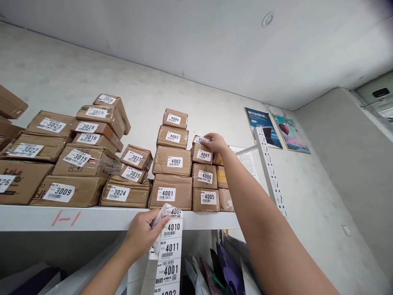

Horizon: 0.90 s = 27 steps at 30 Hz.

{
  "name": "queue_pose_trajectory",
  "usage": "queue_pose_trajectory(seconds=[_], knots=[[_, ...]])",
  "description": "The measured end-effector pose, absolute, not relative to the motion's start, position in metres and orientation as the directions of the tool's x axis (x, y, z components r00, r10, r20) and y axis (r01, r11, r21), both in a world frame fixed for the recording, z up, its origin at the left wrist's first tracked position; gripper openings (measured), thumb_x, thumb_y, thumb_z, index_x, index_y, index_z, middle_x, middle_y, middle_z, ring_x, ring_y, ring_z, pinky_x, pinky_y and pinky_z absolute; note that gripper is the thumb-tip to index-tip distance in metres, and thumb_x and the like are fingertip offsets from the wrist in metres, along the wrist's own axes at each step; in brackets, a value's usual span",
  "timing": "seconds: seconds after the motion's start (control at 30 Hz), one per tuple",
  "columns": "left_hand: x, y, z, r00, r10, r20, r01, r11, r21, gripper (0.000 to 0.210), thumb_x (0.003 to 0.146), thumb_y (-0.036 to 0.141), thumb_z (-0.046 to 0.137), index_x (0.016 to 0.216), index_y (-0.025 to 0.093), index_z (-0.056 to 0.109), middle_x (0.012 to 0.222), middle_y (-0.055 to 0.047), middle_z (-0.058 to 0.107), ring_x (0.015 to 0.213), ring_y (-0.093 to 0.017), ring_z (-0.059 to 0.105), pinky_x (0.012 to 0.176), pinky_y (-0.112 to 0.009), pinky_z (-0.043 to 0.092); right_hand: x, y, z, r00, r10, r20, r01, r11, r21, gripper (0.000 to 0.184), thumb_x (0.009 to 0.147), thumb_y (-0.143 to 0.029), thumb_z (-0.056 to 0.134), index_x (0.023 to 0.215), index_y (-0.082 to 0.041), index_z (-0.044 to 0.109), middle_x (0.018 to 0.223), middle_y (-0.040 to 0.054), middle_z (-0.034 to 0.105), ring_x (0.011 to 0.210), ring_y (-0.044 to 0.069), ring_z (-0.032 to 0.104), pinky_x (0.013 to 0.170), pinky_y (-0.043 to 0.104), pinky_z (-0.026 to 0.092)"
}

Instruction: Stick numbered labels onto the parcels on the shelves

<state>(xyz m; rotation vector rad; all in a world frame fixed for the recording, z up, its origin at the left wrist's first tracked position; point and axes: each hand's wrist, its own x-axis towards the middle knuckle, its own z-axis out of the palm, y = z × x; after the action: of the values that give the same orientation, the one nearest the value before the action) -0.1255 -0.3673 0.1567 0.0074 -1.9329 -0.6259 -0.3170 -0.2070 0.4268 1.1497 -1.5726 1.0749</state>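
Left, brown cardboard boxes [102, 160] carry 3009, 3015, 3024 and 3037; the middle brown cardboard stack [184, 167] reads 4001 to 4004 upward, the right brown cardboard stack [197, 201] 4005 to 4007. The white metal shelf edge [106, 219] bears red "1-1". Nearer, a white paper label strip [170, 250] shows 4010 and 4011.

Right arm [260, 217] raised and outstretched, right hand [216, 143] with fingers bent, left hand [143, 233] lower, pinching with thumb extended.
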Motion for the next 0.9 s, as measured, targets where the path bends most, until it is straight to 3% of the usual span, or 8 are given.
queue_pose_trajectory(seconds=[0.17,0.23,0.3,0.37,0.5,0.6,0.77,0.9], knots=[[-0.126,-0.368,0.157,-0.434,-0.278,0.857,0.265,0.87,0.416,0.039,0.076,0.054,0.054,0.059,0.019,0.055,0.053,0.002,0.048,0.051,-0.012,0.041,0.051,-0.022,0.036,-0.305,-0.203,0.437,-0.262,-0.274,0.926,-0.953,0.227,-0.202,0.03,0.066,-0.028,0.076,0.094,-0.019,0.068,0.088,0.0047,0.071,0.075,0.018,0.063,0.07,0.03,0.05],[-0.127,-0.368,0.157,-0.435,-0.275,0.857,0.258,0.874,0.412,0.04,0.076,0.054,0.054,0.057,0.019,0.054,0.052,0.003,0.047,0.05,-0.012,0.041,0.05,-0.022,0.035,-0.298,-0.205,0.441,-0.315,-0.265,0.911,-0.932,0.265,-0.245,0.028,0.068,-0.037,0.074,0.086,-0.016,0.067,0.08,0.0071,0.07,0.071,0.02,0.063,0.066,0.032,0.05],[-0.127,-0.368,0.157,-0.436,-0.279,0.856,0.253,0.874,0.414,0.041,0.076,0.055,0.054,0.057,0.019,0.053,0.052,0.003,0.047,0.05,-0.012,0.041,0.05,-0.022,0.035,-0.291,-0.213,0.442,-0.367,-0.218,0.904,-0.903,0.315,-0.291,0.038,0.068,-0.051,0.07,0.079,-0.014,0.066,0.077,0.0119,0.068,0.073,0.025,0.063,0.064,0.036,0.05],[-0.126,-0.368,0.156,-0.436,-0.284,0.854,0.249,0.874,0.417,0.041,0.076,0.055,0.053,0.057,0.019,0.052,0.053,0.003,0.047,0.051,-0.012,0.041,0.051,-0.022,0.035,-0.283,-0.224,0.441,-0.41,-0.147,0.9,-0.871,0.357,-0.338,0.049,0.063,-0.056,0.07,0.085,-0.012,0.064,0.085,0.0177,0.067,0.08,0.03,0.063,0.064,0.039,0.05],[-0.126,-0.368,0.156,-0.449,-0.288,0.846,0.235,0.876,0.422,0.042,0.078,0.055,0.05,0.056,0.02,0.05,0.054,0.002,0.05,0.053,-0.013,0.043,0.052,-0.022,0.035,-0.276,-0.238,0.436,-0.437,-0.042,0.899,-0.839,0.38,-0.39,0.062,0.06,-0.048,0.071,0.106,-0.009,0.056,0.101,0.0236,0.062,0.086,0.033,0.062,0.063,0.039,0.05],[-0.126,-0.368,0.156,-0.44,-0.292,0.849,0.238,0.874,0.424,0.042,0.077,0.056,0.051,0.056,0.02,0.051,0.054,0.002,0.05,0.053,-0.013,0.044,0.052,-0.022,0.036,-0.278,-0.235,0.432,-0.37,-0.084,0.925,-0.875,0.367,-0.316,0.054,0.065,-0.048,0.067,0.104,-0.013,0.056,0.095,0.0182,0.065,0.084,0.03,0.063,0.065,0.038,0.049],[-0.126,-0.367,0.157,-0.42,-0.313,0.852,0.233,0.87,0.434,0.043,0.074,0.058,0.054,0.055,0.019,0.053,0.052,0.002,0.051,0.052,-0.013,0.045,0.051,-0.023,0.035,-0.294,-0.223,0.429,-0.158,-0.272,0.949,-0.947,0.315,-0.067,0.042,0.077,-0.052,0.061,0.102,-0.019,0.058,0.101,0.011,0.067,0.091,0.025,0.061,0.077,0.033,0.045],[-0.126,-0.367,0.156,-0.413,-0.31,0.856,0.24,0.87,0.431,0.041,0.075,0.056,0.053,0.059,0.019,0.057,0.054,0.002,0.054,0.056,-0.014,0.048,0.054,-0.023,0.037,-0.306,-0.214,0.416,-0.059,-0.233,0.971,-0.962,0.273,0.007,0.038,0.087,-0.044,0.051,0.116,-0.019,0.05,0.114,0.0106,0.061,0.099,0.021,0.057,0.082,0.031,0.042]])
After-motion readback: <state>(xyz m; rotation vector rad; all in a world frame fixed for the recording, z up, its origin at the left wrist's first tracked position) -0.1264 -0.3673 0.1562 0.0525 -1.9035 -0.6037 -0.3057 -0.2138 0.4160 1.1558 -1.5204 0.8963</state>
